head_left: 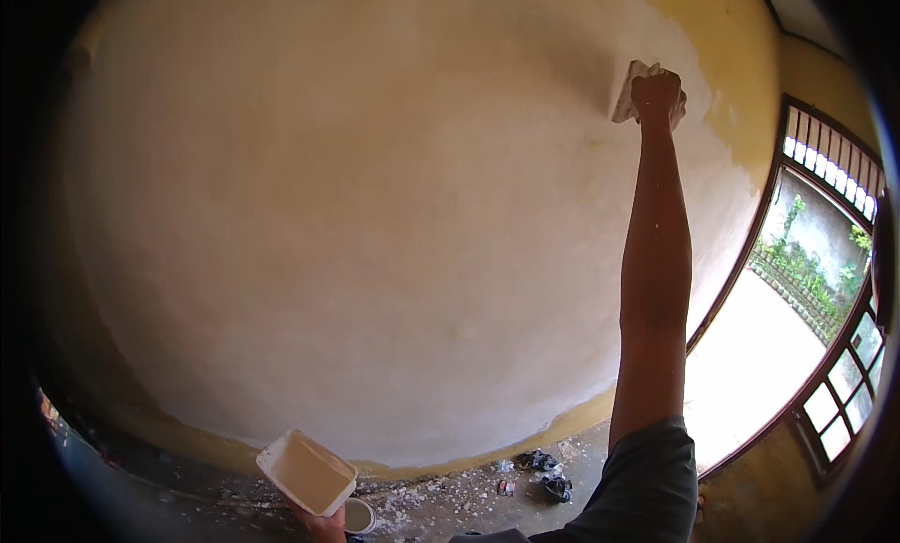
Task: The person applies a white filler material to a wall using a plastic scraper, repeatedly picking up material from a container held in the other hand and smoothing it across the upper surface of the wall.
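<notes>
High on the wall to the right, my right hand [659,95] is closed around a plastering trowel [625,95], its flat blade against or very close to the wall. The arm is stretched far up. Pale plaster coating [394,215] covers most of the wall [741,37], with bare yellow paint along the right and bottom edges. Low in view, my left hand [323,524] grips a rectangular white tray [309,473] from below, tilted so its beige inside shows. Part of that hand is hidden under the tray.
A round white bucket [359,516] stands on the floor beside the tray. White crumbs and flakes litter the floor [450,501] along the wall's foot, with black plastic bags [555,488] near the right. An open doorway [778,309] and a paned window [848,384] are at the right.
</notes>
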A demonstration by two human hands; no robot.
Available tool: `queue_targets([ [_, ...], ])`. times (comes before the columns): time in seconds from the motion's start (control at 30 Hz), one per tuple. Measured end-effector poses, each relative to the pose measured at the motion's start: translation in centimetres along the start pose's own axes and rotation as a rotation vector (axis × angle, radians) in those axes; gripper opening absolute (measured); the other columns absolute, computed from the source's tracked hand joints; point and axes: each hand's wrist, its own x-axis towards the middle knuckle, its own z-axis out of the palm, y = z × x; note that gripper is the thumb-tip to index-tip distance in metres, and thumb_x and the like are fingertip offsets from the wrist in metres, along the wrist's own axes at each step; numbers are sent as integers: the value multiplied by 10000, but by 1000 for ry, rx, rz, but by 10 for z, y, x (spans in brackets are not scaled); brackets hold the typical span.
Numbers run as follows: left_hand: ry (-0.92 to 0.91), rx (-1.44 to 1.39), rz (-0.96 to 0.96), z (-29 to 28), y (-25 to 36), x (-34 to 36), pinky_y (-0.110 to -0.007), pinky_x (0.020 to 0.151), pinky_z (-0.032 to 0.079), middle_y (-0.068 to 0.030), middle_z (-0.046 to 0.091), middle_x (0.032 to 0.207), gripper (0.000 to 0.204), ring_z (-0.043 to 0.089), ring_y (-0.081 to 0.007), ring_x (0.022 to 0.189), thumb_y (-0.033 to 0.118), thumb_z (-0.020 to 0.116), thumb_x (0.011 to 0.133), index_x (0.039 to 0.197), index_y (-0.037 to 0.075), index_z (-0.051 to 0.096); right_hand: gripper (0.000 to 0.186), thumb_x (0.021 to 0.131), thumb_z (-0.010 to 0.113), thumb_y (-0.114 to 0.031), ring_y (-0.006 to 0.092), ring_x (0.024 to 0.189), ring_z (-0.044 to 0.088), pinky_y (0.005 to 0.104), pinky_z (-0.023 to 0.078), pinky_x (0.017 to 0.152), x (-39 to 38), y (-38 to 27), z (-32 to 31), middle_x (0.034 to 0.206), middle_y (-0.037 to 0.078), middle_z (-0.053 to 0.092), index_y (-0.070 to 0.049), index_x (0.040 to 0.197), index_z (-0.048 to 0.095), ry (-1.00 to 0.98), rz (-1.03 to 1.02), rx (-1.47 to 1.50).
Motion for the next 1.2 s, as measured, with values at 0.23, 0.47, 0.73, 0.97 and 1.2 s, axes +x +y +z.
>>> queue_targets([
  [0.23,-295,910,673,59,22,-44,-523,1008,494,-137,565,1335,730,564,-329,1224,279,829,779,1402,102,490,211,780,711,-230,324,977,706,405,576,862,-2,-65,24,1002,145,731,-98,943,737,106,-107,-89],
  [0.47,-319,1003,675,61,39,-52,-511,993,500,-156,570,1321,802,578,-339,1202,264,868,722,1397,69,482,207,781,714,-196,329,912,724,397,607,748,-56,-142,29,934,148,730,-85,955,734,50,-251,-2],
  [0.73,-317,1045,688,61,45,-54,-498,976,507,-178,576,1305,884,593,-350,1176,248,913,656,1392,32,473,177,872,641,-190,311,917,694,424,579,777,-102,-130,54,922,128,713,-125,1032,679,-25,-756,-84],
  [0.97,-299,1112,806,77,59,-61,-487,960,513,-198,581,1291,956,607,-360,1154,233,953,598,1387,-1,466,300,836,674,-82,219,1154,586,485,471,957,-88,-38,44,990,22,694,-226,1097,647,-49,-1262,-237],
  [1.2,-483,1203,701,67,70,-57,-468,1105,391,-223,438,1464,1145,492,-335,1322,175,906,641,1535,-2,213,207,805,704,-134,165,1194,556,458,327,1024,-31,34,-6,1151,-45,688,-255,973,698,86,-1409,-353],
])
